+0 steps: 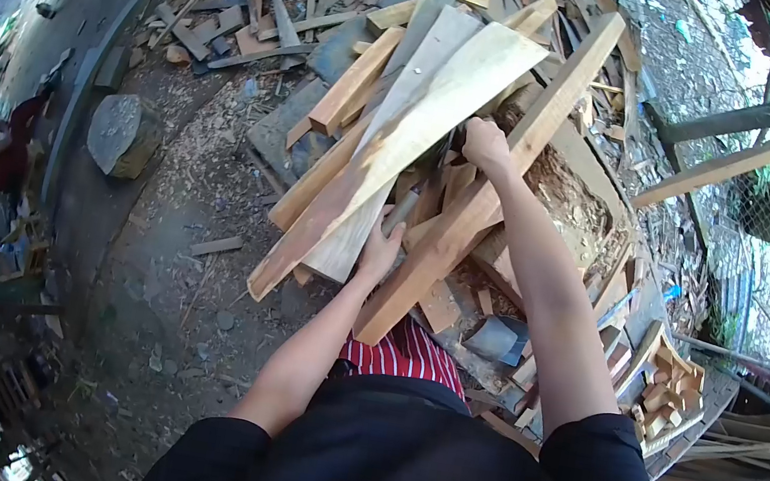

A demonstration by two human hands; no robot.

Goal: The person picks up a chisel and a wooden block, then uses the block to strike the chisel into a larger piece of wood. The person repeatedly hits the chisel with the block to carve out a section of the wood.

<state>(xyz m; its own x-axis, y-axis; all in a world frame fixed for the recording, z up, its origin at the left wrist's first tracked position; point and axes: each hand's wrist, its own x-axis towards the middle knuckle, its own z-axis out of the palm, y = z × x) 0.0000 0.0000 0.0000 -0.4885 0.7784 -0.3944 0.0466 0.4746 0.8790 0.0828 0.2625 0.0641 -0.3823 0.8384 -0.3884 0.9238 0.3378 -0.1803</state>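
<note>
My left hand is wrapped round the grey, rod-like handle of a tool whose dark far part runs up between the boards. My right hand is closed in a fist at the upper end of that dark part; what sits inside its fingers is hidden. Left of both hands lies a wide pale board with a rough bark edge, slanting across other planks. A thick squared beam passes under my right wrist, its near end close to my lap.
Behind the boards spreads a heap of offcuts. A cut stump stands at left on chip-strewn ground. To the right are a wooden box of small blocks and a propped timber. A person in dark red is at far left.
</note>
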